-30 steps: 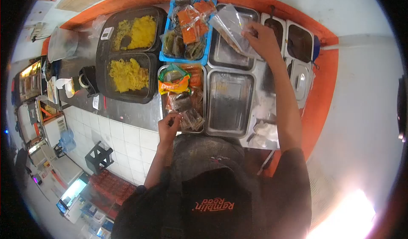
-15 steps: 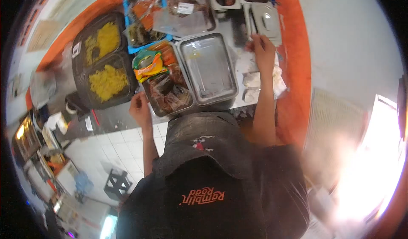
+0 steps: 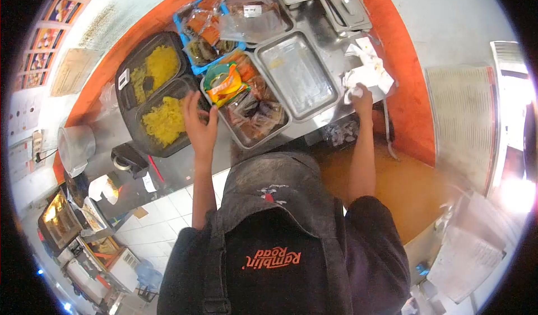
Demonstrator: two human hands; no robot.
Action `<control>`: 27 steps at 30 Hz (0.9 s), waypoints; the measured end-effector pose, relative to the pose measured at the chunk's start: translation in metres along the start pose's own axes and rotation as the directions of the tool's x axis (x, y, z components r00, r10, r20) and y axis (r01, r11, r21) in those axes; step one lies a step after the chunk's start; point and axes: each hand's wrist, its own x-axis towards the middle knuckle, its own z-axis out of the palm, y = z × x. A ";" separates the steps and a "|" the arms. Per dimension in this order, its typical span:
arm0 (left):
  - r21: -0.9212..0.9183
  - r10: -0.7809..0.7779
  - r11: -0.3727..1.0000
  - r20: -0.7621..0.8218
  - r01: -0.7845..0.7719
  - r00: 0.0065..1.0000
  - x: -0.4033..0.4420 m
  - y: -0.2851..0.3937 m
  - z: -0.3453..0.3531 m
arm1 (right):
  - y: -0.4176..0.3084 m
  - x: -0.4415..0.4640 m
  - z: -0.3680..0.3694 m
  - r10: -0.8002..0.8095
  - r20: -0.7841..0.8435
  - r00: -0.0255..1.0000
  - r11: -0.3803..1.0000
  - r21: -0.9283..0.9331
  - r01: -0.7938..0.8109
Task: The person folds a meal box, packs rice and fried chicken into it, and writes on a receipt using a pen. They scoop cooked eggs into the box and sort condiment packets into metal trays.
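Note:
My right hand (image 3: 363,99) is closed on the near end of crumpled white paper (image 3: 367,71) at the counter's right side. With fingers spread, my left hand (image 3: 200,125) is raised between the black tray of yellow food (image 3: 168,121) and a metal tray of packaged items (image 3: 246,141). A green and yellow packet (image 3: 224,85) lies in that metal tray. To its right is another metal tray (image 3: 298,77) with a small yellowish smear. Behind, a clear plastic bag (image 3: 252,28) rests across a blue basket (image 3: 196,63) and a rear metal tray.
A lidded metal container (image 3: 346,9) stands at the back right beside open food containers. A clear plastic tub (image 3: 77,146), a tape roll (image 3: 121,162) and a red stick (image 3: 156,169) are on the left. An orange wall edge (image 3: 406,91) borders the counter.
The plastic bag has left my right hand, which has moved down right to the white paper. My left hand has moved from the packaged items' near edge to their left side and opened.

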 end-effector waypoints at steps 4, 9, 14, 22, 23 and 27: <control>-0.109 -0.264 0.947 0.268 0.301 0.927 -0.082 -0.048 -0.025 | -0.047 -0.021 0.016 0.030 -0.294 0.955 0.981 0.193 0.029; -0.041 -0.407 0.815 0.669 0.578 0.621 -0.152 -0.093 -0.044 | -0.110 -0.083 0.037 0.040 -0.375 0.926 0.978 0.202 0.039; -0.194 -0.417 0.766 0.576 0.613 0.703 -0.166 -0.121 -0.059 | -0.160 -0.162 0.100 0.106 0.448 0.888 0.988 0.057 -0.147; -0.037 -0.251 0.942 0.579 0.333 0.776 -0.126 -0.086 -0.034 | -0.169 -0.194 0.131 0.222 0.595 0.773 0.685 0.468 -0.557; -0.030 -0.243 0.946 0.592 0.322 0.769 -0.120 -0.080 -0.023 | -0.172 -0.195 0.131 0.197 0.641 0.742 0.671 0.463 -0.579; -0.098 0.017 0.994 0.589 0.051 0.808 -0.098 -0.056 0.009 | -0.162 -0.215 0.144 0.155 0.591 0.792 0.741 0.460 -0.489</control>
